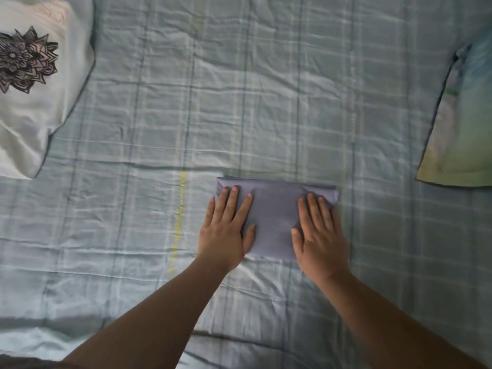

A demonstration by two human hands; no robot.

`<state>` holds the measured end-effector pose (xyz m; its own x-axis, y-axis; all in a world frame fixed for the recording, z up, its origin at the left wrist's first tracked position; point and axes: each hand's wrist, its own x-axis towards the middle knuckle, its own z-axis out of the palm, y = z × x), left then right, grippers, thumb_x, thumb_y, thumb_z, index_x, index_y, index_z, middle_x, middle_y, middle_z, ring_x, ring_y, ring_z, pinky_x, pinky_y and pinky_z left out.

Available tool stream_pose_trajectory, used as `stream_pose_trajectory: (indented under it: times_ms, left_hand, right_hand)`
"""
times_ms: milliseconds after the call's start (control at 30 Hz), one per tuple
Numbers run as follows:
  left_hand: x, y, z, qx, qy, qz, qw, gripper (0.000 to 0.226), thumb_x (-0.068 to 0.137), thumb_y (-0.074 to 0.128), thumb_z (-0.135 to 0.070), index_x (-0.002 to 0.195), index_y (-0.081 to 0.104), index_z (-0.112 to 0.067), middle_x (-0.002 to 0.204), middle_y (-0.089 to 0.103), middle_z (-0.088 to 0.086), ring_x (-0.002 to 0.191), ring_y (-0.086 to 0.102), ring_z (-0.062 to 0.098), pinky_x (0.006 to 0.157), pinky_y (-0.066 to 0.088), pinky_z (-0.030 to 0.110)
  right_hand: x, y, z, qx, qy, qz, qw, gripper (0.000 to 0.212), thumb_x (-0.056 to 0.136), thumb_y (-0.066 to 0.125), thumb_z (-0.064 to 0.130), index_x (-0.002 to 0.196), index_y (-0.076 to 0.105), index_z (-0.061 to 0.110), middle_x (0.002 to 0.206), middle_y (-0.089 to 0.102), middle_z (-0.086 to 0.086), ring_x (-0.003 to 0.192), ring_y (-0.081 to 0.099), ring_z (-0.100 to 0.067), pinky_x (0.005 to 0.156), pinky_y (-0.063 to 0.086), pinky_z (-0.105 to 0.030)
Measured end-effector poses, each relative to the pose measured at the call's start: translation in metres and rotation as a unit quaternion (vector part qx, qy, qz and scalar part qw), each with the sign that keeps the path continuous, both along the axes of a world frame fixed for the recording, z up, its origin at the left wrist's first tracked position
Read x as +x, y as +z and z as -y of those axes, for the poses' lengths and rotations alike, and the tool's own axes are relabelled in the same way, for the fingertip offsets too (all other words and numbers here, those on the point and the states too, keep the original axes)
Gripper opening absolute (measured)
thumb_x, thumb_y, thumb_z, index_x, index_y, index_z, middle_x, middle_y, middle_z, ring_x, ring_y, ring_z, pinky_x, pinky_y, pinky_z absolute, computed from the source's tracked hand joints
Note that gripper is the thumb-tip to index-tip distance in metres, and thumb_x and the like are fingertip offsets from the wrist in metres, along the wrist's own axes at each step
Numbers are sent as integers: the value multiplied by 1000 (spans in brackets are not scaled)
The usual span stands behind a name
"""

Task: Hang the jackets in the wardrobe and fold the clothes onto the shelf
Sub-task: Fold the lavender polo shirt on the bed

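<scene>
2 hands flat on the purple garment (274, 217), both ours. Left hand (226, 230) has fingers straight and slightly spread, pressing the garment's left end; palm hangs off onto the bed (292, 102). Right hand (319, 235) same deal, fingers straight, pressing the right end, covering that edge. Neither hand grips anything, just palms down.

Garment is folded into a compact rectangle, lying flat on the bed, centre of view and near us. Top right corner shows a rolled layer edge.

White shirt (32, 107) with a dark mandala print sits at far left, well apart from the garment, partly out of view. Tie-dye shirt (463, 134), green and blue, lies at far right, also well apart and cut off by the edge. Bed has a wrinkled light blue checked sheet.
</scene>
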<state>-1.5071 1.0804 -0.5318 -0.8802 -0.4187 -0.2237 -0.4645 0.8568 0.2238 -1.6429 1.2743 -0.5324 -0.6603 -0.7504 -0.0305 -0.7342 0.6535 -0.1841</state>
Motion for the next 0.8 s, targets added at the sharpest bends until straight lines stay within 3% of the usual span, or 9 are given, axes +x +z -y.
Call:
stream_pose_trajectory:
  times_ms: [167, 267, 333, 400, 433, 533, 633, 733, 800]
  left_hand:
    - [-4, 13, 3, 54, -4, -3, 999, 64, 101, 25, -49, 160, 18, -25, 168, 7, 6, 155, 1, 24, 125, 10, 47]
    - [-6, 36, 7, 151, 112, -76, 979, 58, 99, 47, -28, 155, 34, -23, 167, 16, 5, 154, 10, 23, 123, 16, 38]
    - [-6, 48, 9, 240, 272, -94, 927, 60, 96, 52, -17, 152, 34, -29, 163, 20, -3, 147, 26, 19, 112, 31, 32]
    - [-10, 56, 10, 317, 409, -79, 852, 59, 97, 53, -20, 151, 32, -27, 152, 38, -2, 126, 49, 16, 95, 45, 28]
    - [-14, 58, 12, 331, 448, -63, 828, 57, 96, 56, -23, 148, 35, -23, 141, 49, -1, 113, 55, 16, 83, 47, 24]
    - [-23, 58, 21, 325, 478, 3, 816, 44, 89, 67, -29, 125, 50, -12, 110, 62, 2, 91, 62, 22, 57, 38, 23]
    - [-27, 55, 30, 329, 482, 48, 810, 39, 86, 68, -33, 114, 52, -11, 95, 60, 2, 77, 58, 16, 59, 42, 27]
    - [-20, 50, 38, 367, 436, 82, 818, 42, 92, 63, -38, 117, 61, -4, 104, 67, 11, 94, 64, 30, 80, 53, 39]
    - [-11, 57, 39, 432, 432, 54, 790, 39, 96, 60, -35, 121, 61, -4, 114, 67, 14, 103, 64, 34, 92, 54, 48]
  right_hand:
    - [2, 12, 8, -24, -25, 37, 999, 57, 96, 46, 29, 148, 42, 4, 154, 39, -16, 145, 34, -34, 113, 31, -56]
    - [-3, 34, 8, -136, -105, 107, 979, 48, 83, 65, 4, 131, 58, -3, 142, 50, -25, 136, 45, -39, 111, 35, -56]
    - [-7, 47, 4, -205, -224, 161, 939, 35, 76, 66, -9, 111, 63, -7, 120, 61, -29, 117, 56, -43, 102, 42, -53]
    - [-9, 56, 3, -193, -335, 210, 898, 16, 79, 68, -1, 92, 61, -9, 93, 62, -29, 93, 61, -44, 86, 47, -51]
    - [-10, 59, 5, -171, -372, 234, 882, 18, 82, 70, 6, 84, 59, -8, 83, 60, -29, 84, 61, -45, 78, 46, -50]
    - [-14, 62, 13, -120, -429, 301, 843, 34, 84, 73, 24, 82, 59, -7, 84, 62, -30, 83, 63, -44, 72, 46, -47]
    - [-25, 55, 21, -78, -468, 352, 807, 49, 85, 74, 32, 103, 61, -11, 103, 66, -30, 99, 65, -41, 79, 49, -42]
    - [-35, 44, 20, -69, -482, 413, 770, 54, 84, 75, 33, 109, 63, -13, 108, 67, -30, 104, 66, -40, 78, 50, -38]
    - [-40, 44, 16, -95, -476, 481, 730, 54, 86, 74, 27, 119, 61, -14, 117, 66, -28, 110, 64, -39, 93, 53, -44]
